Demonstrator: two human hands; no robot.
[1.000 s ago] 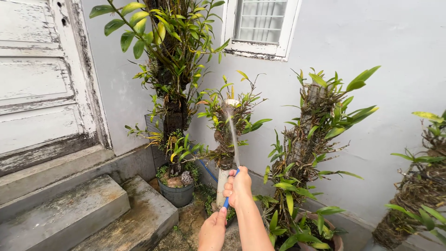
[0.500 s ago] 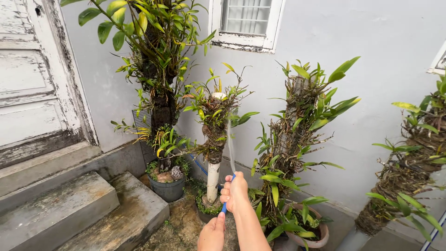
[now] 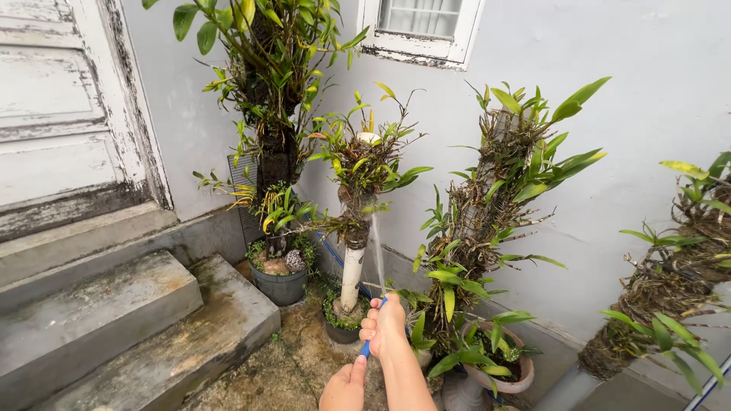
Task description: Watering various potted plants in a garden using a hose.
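While the right hand (image 3: pixel 384 326) grips the blue hose (image 3: pixel 366 348) closed-fisted low at centre and the left hand (image 3: pixel 344 387) steadies it below, aim the water jet (image 3: pixel 377 251) at the post plant (image 3: pixel 359 171) roots, sweeping slowly.

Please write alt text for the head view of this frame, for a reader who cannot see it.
The right hand grips a blue garden hose and sprays a thin jet of water up at an orchid plant on a white post, with the left hand on the hose below. Potted plants line a grey wall beside worn concrete steps.
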